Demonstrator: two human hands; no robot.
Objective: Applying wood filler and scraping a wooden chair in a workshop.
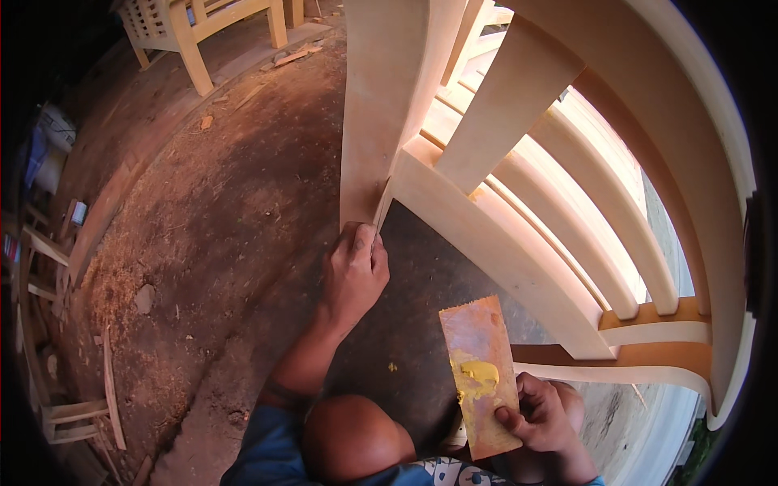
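Note:
My left hand (355,271) is closed at the lower part of a broad pale wooden leg (374,97). It pinches a thin, flat blade-like tool (382,212), seen nearly edge-on against the leg by the joint with a wooden rail (494,251); its exact kind is hard to make out. At the lower right, my right hand (547,417) grips a small rectangular wooden board (480,320) by its lower right edge, thumb on top. A smear of yellow putty (482,373) lies on the board's upper face.
Curved slats (604,194) and a bent frame of the same wooden furniture fill the right side. Another slatted wooden piece (190,40) stands at the far left. Wood scraps (111,389) and shavings lie on the brown dirt floor (219,211). My bent knee (352,437) is low in view.

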